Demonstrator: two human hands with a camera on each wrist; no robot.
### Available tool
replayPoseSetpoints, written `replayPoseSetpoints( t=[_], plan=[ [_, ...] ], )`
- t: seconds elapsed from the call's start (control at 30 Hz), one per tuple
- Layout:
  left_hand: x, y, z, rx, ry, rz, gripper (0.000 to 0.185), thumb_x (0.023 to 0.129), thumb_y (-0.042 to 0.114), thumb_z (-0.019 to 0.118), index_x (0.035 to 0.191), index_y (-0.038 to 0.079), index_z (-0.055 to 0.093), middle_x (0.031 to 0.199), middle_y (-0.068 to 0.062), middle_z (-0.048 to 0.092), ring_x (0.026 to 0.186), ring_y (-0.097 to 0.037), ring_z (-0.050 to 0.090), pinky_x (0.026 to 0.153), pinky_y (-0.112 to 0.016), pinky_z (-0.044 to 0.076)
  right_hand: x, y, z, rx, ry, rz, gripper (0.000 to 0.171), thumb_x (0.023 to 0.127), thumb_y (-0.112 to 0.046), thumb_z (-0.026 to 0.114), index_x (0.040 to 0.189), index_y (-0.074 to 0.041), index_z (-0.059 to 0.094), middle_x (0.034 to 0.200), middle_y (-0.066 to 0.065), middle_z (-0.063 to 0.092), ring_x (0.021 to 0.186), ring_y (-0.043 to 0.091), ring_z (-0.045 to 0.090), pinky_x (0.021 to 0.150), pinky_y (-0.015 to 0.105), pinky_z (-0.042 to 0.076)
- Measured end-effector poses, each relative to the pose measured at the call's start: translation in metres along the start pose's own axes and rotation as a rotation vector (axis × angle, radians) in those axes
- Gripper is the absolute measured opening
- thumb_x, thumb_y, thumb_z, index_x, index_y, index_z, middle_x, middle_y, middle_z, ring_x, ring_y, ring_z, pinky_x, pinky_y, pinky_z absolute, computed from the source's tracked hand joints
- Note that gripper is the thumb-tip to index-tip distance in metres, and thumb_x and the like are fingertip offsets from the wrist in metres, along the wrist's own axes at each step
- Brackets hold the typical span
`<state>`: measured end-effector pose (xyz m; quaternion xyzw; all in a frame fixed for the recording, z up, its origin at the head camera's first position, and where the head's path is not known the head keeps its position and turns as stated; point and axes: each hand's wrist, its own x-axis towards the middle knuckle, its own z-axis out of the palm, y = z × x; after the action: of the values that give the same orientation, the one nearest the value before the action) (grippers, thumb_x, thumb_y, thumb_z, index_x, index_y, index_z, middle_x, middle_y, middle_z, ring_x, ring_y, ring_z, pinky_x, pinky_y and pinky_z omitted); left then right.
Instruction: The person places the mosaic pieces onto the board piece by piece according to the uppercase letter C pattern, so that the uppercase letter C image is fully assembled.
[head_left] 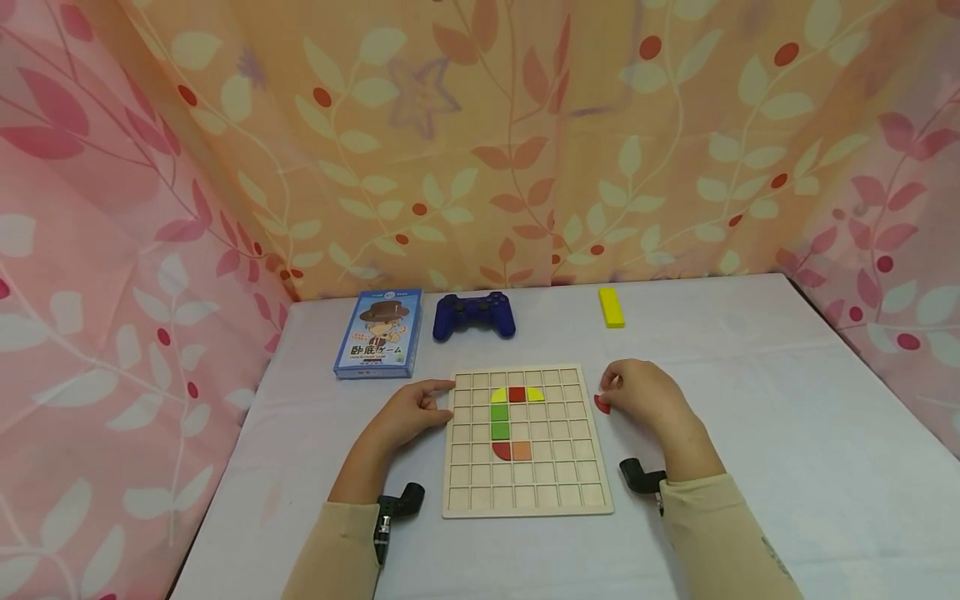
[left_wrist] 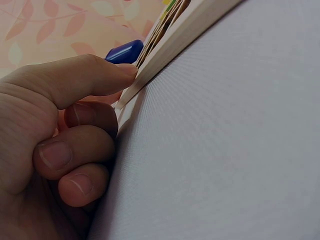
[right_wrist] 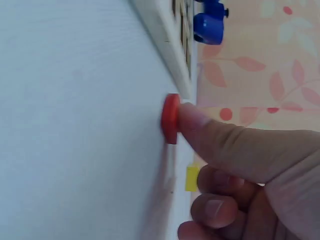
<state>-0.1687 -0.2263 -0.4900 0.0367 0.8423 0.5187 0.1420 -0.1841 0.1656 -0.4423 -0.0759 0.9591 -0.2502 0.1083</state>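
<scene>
Nearest to you, the wooden grid board [head_left: 525, 487] lies flat on the white table [head_left: 787, 433], between your two forearms. In its upper middle cells sit coloured pieces: a yellow quarter, a red square [head_left: 517, 393] and a yellow quarter in one row, then two green squares [head_left: 499, 421] below, and at the bottom a red quarter with an orange square [head_left: 522, 451] beside it.

Your left hand [head_left: 411, 412] rests at the left edge of the board. The index finger [left_wrist: 90, 75] is stretched and its tip touches the board's upper left corner; the other fingers are curled under and hold nothing.

Your right hand [head_left: 641, 393] is just right of the board. Its thumb [right_wrist: 220, 142] presses on a small red piece [right_wrist: 171, 119], which lies on the table close to the board's right edge; the other fingers are curled behind it. I cannot tell if a second finger also pinches the piece.

Farther away, near the curtain, stand a blue card game box [head_left: 378, 333], a dark blue game controller [head_left: 475, 315] and a yellow block [head_left: 611, 307], well apart from your hands.
</scene>
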Motion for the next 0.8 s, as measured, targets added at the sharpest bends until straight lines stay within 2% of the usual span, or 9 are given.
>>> replayPoseSetpoints(
  t=[0.1, 0.23, 0.37, 0.7, 0.8],
  plan=[
    [0.0001, -0.0001, -0.0002, -0.003, -0.004, 0.0, 0.053, 0.088, 0.013, 0.08, 0.139, 0.012, 0.065, 0.061, 0.001, 0.048, 0.051, -0.013, 0.038, 0.047, -0.026, 0.029, 0.0022, 0.0012, 0.0012, -0.006, 0.016, -0.004, 0.015, 0.088, -0.023, 0.079, 0.094, -0.011, 0.072, 0.079, 0.003, 0.061, 0.075, 0.023, 0.055, 0.071, 0.041, 0.044],
    [0.0003, 0.0005, -0.0005, -0.009, -0.008, -0.002, 0.053, 0.088, 0.013, 0.08, 0.139, 0.013, 0.065, 0.061, 0.001, 0.048, 0.05, -0.013, 0.037, 0.046, -0.026, 0.029, 0.003, 0.0008, 0.0037, 0.004, -0.021, -0.005, 0.017, 0.086, -0.026, 0.08, 0.09, -0.012, 0.071, 0.077, 0.001, 0.063, 0.074, 0.022, 0.056, 0.071, 0.04, 0.043],
    [0.0007, 0.0009, -0.0007, -0.017, -0.012, -0.002, 0.053, 0.088, 0.013, 0.08, 0.139, 0.012, 0.065, 0.061, 0.001, 0.048, 0.05, -0.013, 0.037, 0.046, -0.026, 0.029, 0.0021, -0.0007, 0.0063, 0.001, -0.037, -0.022, 0.014, 0.086, -0.022, 0.079, 0.084, -0.012, 0.069, 0.075, 0.001, 0.062, 0.072, 0.021, 0.054, 0.07, 0.039, 0.043],
    [0.0006, 0.0002, -0.0002, -0.016, -0.004, -0.006, 0.052, 0.088, 0.013, 0.08, 0.138, 0.012, 0.065, 0.061, 0.001, 0.048, 0.051, -0.013, 0.037, 0.047, -0.026, 0.029, 0.0046, -0.0022, 0.0067, 0.042, 0.012, -0.023, 0.004, 0.081, -0.014, 0.066, 0.081, -0.011, 0.064, 0.067, -0.001, 0.058, 0.067, 0.02, 0.052, 0.066, 0.036, 0.04],
    [0.0005, 0.0, -0.0001, -0.019, -0.003, -0.007, 0.052, 0.088, 0.012, 0.08, 0.138, 0.012, 0.065, 0.062, 0.001, 0.048, 0.051, -0.013, 0.037, 0.047, -0.026, 0.029, 0.0057, -0.002, 0.0067, 0.061, 0.006, -0.02, 0.006, 0.083, -0.014, 0.069, 0.083, -0.01, 0.064, 0.068, 0.0, 0.059, 0.068, 0.02, 0.053, 0.068, 0.036, 0.041]
  ],
)
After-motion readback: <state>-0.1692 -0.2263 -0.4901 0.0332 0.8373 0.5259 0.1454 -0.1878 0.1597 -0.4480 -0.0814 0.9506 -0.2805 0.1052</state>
